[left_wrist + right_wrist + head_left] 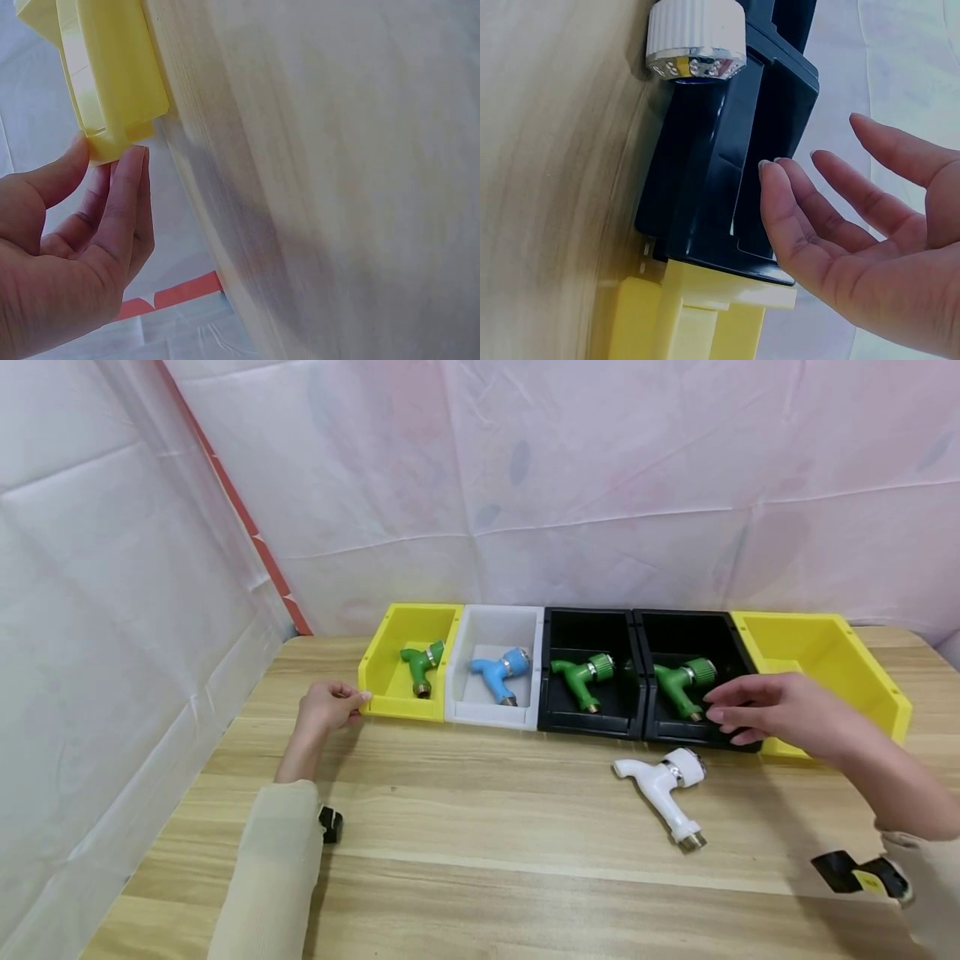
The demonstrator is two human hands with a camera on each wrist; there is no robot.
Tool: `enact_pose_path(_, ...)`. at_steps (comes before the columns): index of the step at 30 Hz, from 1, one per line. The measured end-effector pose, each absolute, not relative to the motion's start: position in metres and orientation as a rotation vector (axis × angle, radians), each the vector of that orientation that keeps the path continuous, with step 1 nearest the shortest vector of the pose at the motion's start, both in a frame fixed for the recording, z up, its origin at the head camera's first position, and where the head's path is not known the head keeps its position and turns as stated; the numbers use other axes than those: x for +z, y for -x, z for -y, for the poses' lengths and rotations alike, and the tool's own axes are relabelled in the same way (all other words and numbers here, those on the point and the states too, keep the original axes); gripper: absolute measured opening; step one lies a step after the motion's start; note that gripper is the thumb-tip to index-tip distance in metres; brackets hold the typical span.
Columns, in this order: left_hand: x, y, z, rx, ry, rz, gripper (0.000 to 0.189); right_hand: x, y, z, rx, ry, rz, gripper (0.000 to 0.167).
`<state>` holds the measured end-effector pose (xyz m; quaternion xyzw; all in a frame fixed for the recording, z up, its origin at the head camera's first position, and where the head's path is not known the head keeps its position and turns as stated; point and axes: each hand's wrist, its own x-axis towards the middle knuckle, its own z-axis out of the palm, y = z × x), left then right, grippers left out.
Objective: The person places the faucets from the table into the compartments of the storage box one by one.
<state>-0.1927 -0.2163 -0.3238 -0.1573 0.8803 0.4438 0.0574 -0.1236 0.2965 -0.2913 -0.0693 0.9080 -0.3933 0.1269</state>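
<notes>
My left hand [330, 704] pinches the front left corner of the yellow bin [112, 82] at the row's left end, thumb on one side and fingertips on the other. Inside that bin lies a green tap [422, 667]. My right hand [780, 710] hovers over the front right of the right-hand black bin [651, 728]; its fingers are apart, loosely bent, and hold nothing. A green tap [681, 687] lies in this bin, just left of the fingertips. On the table before it rests a white tap [660, 789], its ribbed knob [696, 34] visible in the right wrist view.
Between these bins stand a white bin [491, 717] with a blue tap [498, 674] and another black bin [588, 724] with a green tap [582, 680]. At the right end is a second yellow bin [862, 668]. A pale curtain [600, 468] hangs behind the wooden table [450, 843].
</notes>
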Motion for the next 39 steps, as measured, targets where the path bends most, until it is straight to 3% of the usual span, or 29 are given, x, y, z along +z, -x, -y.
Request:
enact_pose_path(11,-0.323,0.194,0.215,1.364,0.495,-2.652,0.026,-0.297,0.115,-0.294,-1.152,0.179,-2.572,0.046)
enact_pose_path(39,-0.320,0.190,0.215,1.392,0.465,-2.650,0.026,-0.318,0.106,-0.290,-1.247,0.352,-2.434,0.036)
